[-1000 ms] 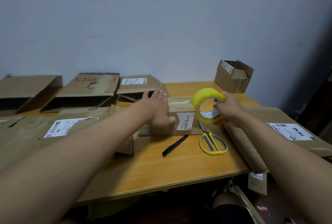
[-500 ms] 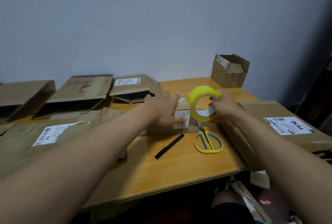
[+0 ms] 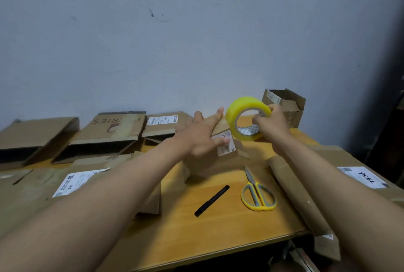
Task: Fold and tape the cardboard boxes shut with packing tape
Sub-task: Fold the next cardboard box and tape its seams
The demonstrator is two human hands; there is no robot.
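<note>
Although the pen (image 3: 211, 201) and scissors (image 3: 258, 197) lay unused at the near table (image 3: 218, 239) edge, taping appeared only begun. The left hand (image 3: 201, 138) pressed flat, fingers straight, on the small box (image 3: 220, 156) at centre; the right hand (image 3: 270, 127) gripped the tape roll (image 3: 246, 118) just beside it. Farther back, several collapsed boxes (image 3: 105, 138) remained unfolded. The open box (image 3: 284, 105) by the wall hid its contents.

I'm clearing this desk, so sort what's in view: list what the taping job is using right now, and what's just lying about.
In use:
- small box, under the left hand
- yellow tape roll, gripped by the right hand
- scissors, probably for cutting tape

Lying about:
- black pen
- open box by the wall
- flattened cartons
</note>
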